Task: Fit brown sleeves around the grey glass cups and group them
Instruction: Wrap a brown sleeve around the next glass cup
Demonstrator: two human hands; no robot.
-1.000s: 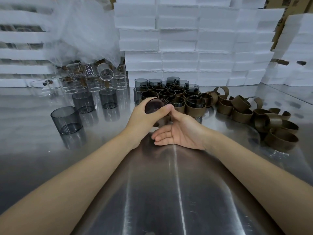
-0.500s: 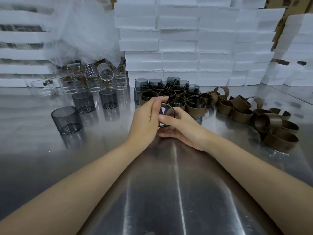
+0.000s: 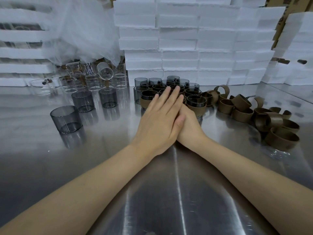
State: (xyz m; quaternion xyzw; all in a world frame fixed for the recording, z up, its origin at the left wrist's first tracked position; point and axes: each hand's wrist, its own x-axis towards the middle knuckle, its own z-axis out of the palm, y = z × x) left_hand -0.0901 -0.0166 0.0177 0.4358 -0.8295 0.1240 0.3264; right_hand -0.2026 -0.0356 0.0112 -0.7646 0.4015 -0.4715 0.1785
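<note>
Your left hand (image 3: 159,122) lies flat, fingers straight, over your right hand (image 3: 189,128), whose fingers are hidden. Bare grey cups (image 3: 66,119) stand upright leftward, nearer your left hand. Loose brown sleeves (image 3: 242,114) lie rightward, and the sleeved group (image 3: 196,106) sits just ahead.

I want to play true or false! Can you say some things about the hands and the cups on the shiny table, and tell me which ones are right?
1. The left hand lies flat, fingers straight, on top of the right hand. True.
2. The loose brown sleeves are piled on the left side of the table. False: they are piled on the right side.
3. Three bare grey cups stand on the left, apart from the sleeved ones. True.
4. The boxes stacked behind the cups are black. False: they are white.
</note>
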